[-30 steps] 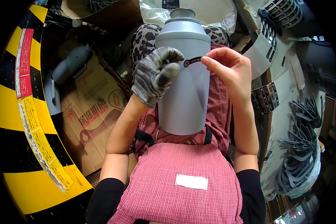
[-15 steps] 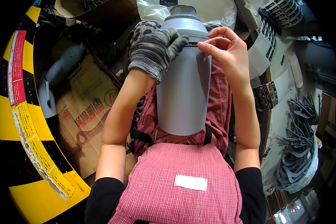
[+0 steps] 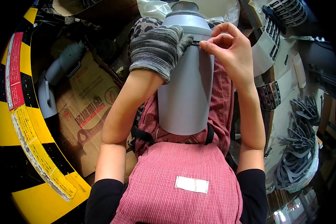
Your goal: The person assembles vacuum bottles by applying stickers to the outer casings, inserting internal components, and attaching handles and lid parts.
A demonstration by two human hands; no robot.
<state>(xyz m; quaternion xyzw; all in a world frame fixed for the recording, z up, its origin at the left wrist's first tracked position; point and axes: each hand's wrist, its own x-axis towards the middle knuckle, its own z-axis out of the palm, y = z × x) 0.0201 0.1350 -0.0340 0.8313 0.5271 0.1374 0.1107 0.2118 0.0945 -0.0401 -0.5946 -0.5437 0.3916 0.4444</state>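
Note:
A grey bottle-shaped jug body (image 3: 184,97) lies lengthwise on my lap, its narrow neck pointing away from me. Near its shoulder sits a small black label strip (image 3: 196,43) with pale lettering. My left hand (image 3: 155,50), in a grey striped knit glove, is closed over the body's left side, thumb at the strip's left end. My bare right hand (image 3: 231,48) pinches at the strip's right end with thumb and forefinger, the other fingers curled. The left fingertips are partly hidden behind the glove.
A yellow-and-black striped edge (image 3: 26,156) curves along the left. Cardboard (image 3: 87,108) and grey jugs (image 3: 65,61) lie beside it. On the right, a bench holds label sheets (image 3: 272,41) and a bag of grey handles (image 3: 295,160). A red checked apron (image 3: 179,160) covers my lap.
Both hands have shifted slightly right in the view along with the jug body. The left glove now covers more of the strip's left part. The right pinch stays at the other end.

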